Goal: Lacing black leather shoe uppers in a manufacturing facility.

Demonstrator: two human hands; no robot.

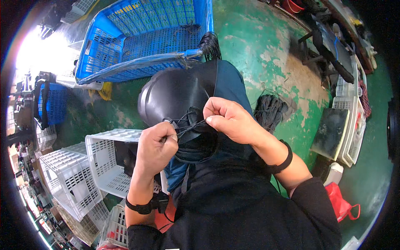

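Thin black cords [189, 126] run in a loose tangle between my two hands over my lap. My left hand [156, 146] is closed, pinching the cords at their left end. A little higher and to the right, my right hand [228, 118] pinches the cords between thumb and forefinger. Beneath them, a smooth, glossy black sheet-like piece [175, 91] covers my lap; its exact kind is unclear. Folded black material, partly hidden by my left hand, lies just under the cords.
A large blue crate [133, 68] stands ahead, a bundle of black cords [210, 46] hanging over its corner. Another cord bundle [270, 110] lies on the green floor at right. White crates [68, 179] crowd the left; a red bag [339, 202] sits at lower right.
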